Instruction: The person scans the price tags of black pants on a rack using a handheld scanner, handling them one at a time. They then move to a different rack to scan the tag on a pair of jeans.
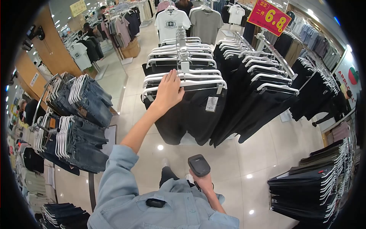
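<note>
Pale, glossy floor tiles (228, 164) are noted, with ceiling lights reflected in them. Wood-toned panels (47, 42) are observed at far left; a red price sign (269, 18) is mounted at far right.

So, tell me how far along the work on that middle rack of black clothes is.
Done, it seems: the black garments hang on white hangers, the front one tagged.
In hand: the left hand is at the front hangers; the right hand holds a dark handheld device, away from the tag.
Left: I can't tell; nothing marks any garment as dealt with.
</note>
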A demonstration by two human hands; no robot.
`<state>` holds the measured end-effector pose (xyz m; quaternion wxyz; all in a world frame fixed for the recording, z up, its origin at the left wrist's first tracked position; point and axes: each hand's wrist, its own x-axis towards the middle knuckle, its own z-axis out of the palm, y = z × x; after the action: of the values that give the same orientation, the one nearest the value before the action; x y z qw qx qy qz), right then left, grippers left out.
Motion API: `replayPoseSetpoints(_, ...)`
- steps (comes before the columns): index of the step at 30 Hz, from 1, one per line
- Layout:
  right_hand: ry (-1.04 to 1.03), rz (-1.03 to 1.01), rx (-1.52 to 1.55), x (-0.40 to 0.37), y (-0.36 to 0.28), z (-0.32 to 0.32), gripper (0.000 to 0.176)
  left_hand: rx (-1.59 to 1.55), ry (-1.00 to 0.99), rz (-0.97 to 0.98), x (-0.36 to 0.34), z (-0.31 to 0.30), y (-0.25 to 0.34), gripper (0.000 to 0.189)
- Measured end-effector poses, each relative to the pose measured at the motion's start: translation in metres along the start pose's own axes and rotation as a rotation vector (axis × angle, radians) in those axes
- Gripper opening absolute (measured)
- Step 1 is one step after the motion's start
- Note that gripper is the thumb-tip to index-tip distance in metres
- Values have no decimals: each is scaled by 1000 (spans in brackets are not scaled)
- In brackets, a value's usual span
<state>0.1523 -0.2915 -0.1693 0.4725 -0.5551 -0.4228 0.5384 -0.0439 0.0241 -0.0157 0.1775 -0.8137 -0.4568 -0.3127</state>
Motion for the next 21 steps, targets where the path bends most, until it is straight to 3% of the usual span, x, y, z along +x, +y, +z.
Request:
replayPoseSetpoints(6,8,-14,5,-1,5,-4,15,-95,-84,-65,14,0,-16,23)
replayPoseSetpoints(8,13,-21,-8,-3,2,-5,15,-135,-163,-147,20,-1,-15,24)
replayPoseSetpoints(14,21,-13,-1,-4,4,-9,13,-4,-282,-108,33,19,-24,39)
replayPoseSetpoints(21,16,23,21,-5,-5,-9,14,-10,-496,-223,51,19,-27,46)
